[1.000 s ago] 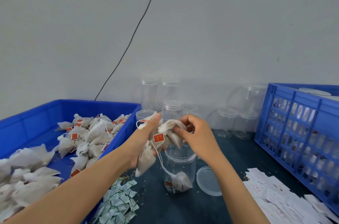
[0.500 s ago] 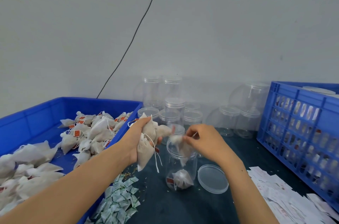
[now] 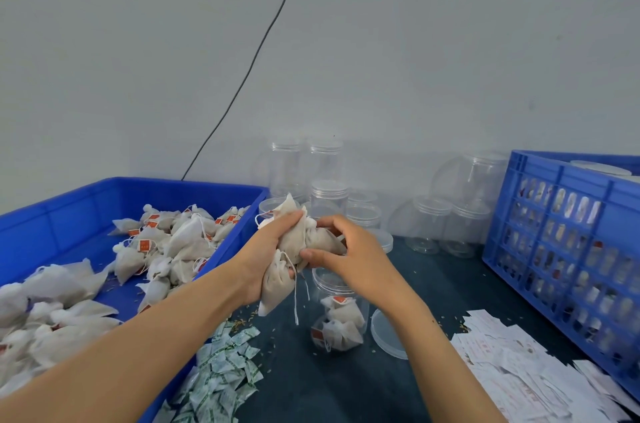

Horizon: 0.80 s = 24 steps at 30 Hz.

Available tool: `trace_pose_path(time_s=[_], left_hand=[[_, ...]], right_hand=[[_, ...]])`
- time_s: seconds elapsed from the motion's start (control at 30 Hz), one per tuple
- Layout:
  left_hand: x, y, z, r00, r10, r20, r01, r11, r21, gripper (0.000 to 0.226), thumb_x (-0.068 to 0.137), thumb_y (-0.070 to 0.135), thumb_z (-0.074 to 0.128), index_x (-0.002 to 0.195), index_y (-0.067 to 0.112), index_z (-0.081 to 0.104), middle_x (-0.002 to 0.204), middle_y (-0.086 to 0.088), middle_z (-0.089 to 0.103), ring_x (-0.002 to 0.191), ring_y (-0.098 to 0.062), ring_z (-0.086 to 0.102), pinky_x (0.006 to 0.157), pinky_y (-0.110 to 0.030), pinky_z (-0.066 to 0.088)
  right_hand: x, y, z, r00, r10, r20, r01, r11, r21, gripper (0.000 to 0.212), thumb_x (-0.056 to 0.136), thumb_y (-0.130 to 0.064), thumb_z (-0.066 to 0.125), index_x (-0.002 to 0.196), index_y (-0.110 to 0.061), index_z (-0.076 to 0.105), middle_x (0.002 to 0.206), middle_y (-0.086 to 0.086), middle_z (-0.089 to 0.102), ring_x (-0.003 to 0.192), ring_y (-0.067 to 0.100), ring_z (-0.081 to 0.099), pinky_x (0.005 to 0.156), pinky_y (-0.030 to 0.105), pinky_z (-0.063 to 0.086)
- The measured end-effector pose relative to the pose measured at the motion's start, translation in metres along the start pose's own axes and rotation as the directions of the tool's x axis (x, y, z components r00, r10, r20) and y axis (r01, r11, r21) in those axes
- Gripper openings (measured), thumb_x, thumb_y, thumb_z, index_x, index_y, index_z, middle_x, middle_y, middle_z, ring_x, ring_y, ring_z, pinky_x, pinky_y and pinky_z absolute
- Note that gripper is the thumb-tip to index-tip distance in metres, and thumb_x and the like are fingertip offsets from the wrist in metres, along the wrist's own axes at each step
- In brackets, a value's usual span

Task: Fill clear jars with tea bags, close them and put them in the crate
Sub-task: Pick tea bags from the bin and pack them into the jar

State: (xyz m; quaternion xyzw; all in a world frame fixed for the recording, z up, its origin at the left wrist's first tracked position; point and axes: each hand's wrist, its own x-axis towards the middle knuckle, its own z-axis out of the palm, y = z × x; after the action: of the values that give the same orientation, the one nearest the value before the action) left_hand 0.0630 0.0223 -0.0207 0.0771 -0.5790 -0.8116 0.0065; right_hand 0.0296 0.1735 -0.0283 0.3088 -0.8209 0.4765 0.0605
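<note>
A bunch of tea bags [image 3: 289, 249] is held above the table, the left hand [image 3: 266, 249] wrapped round it with fingers curled over the top and strings dangling below the palm. The right hand [image 3: 349, 256] meets the bunch from the other side, thumb and forefinger pinching one bag at its edge; the other right fingers are curled behind, and how they lie is hard to make out.

Directly below the right fingers stands an open clear jar [image 3: 337, 315] with a few tea bags lying at its bottom. Its lid [image 3: 386, 336] lies flat on the dark table [image 3: 346, 388] just beside the jar, under the right wrist.

Beyond the fingertips, closed empty jars [image 3: 329, 196] are stacked against the wall. Outward of the left hand is a blue bin [image 3: 86, 201] with loose tea bags; near its corner, under the left forearm, lies a heap of small green-printed sachets [image 3: 225, 374]. Outward of the right hand stands the blue crate [image 3: 568, 249], with white paper slips [image 3: 526, 377] spread before it.
</note>
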Motion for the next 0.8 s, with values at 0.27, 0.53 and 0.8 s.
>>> trace_pose_path(time_s=[0.27,0.53,0.8], left_hand=[[-0.002,-0.003,0.002,0.989,0.140,-0.043,-0.136,0.988,0.078,0.030,0.096,0.036,0.054,0.088,0.009,0.063,0.062,-0.008,0.070,0.042,-0.017,0.063,0.034,-0.019,0.043],[0.007,-0.004,-0.007,0.998,0.051,-0.031,-0.050,0.998,0.040,0.038,0.096,0.042,0.053,0.080,0.014,0.072,0.104,-0.019,0.067,0.047,-0.015,0.053,0.052,-0.026,0.045],[0.009,-0.005,-0.005,0.996,0.073,-0.048,-0.071,0.997,0.034,0.030,0.096,0.043,0.051,0.096,0.015,0.064,0.110,-0.015,0.070,0.046,-0.012,0.051,0.046,-0.022,0.044]], right_hand=[[0.001,0.004,0.003,0.995,0.006,-0.104,-0.009,0.999,-0.036,0.025,0.082,-0.028,0.074,0.094,-0.011,0.061,0.088,-0.004,0.063,0.075,0.011,0.054,0.072,0.032,0.045],[0.000,0.018,-0.027,0.984,0.022,-0.177,-0.047,0.989,-0.142,0.025,0.083,-0.024,0.072,0.083,-0.028,0.048,0.082,-0.014,0.057,0.070,-0.001,0.051,0.059,0.012,0.040],[0.001,0.019,-0.016,0.995,-0.095,-0.004,0.070,0.766,-0.639,0.015,0.082,-0.029,0.070,0.095,-0.021,0.067,0.101,-0.003,0.058,0.098,0.016,0.048,0.074,0.026,0.032]])
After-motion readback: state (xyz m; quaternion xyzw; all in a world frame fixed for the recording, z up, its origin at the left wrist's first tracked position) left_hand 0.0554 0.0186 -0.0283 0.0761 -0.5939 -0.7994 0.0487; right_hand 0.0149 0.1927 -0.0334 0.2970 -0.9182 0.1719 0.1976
